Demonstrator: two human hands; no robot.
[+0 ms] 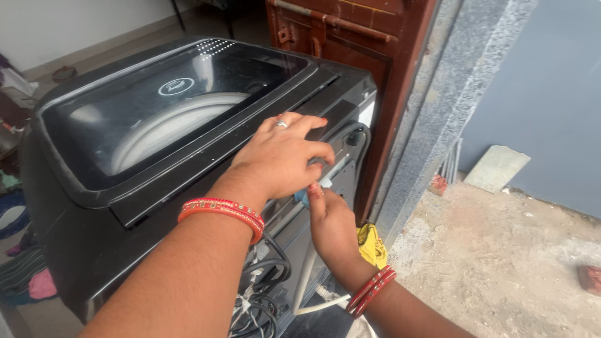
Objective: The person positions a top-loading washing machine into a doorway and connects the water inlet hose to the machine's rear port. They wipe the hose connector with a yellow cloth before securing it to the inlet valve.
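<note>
Clothes point(25, 275) lie on the floor at far left. The black top-loading washing machine point(125, 206) fills the middle, its glass lid point(169, 100) shut. The left hand point(282, 156) rests released on the machine's rear edge, fingers spread. Just below, the right hand point(332, 225) pinches a small blue fitting point(302, 197) at the back panel, above tangled cables point(263, 294). A yellow cloth point(374, 244) and a brown door point(369, 44) stand close behind.
</note>
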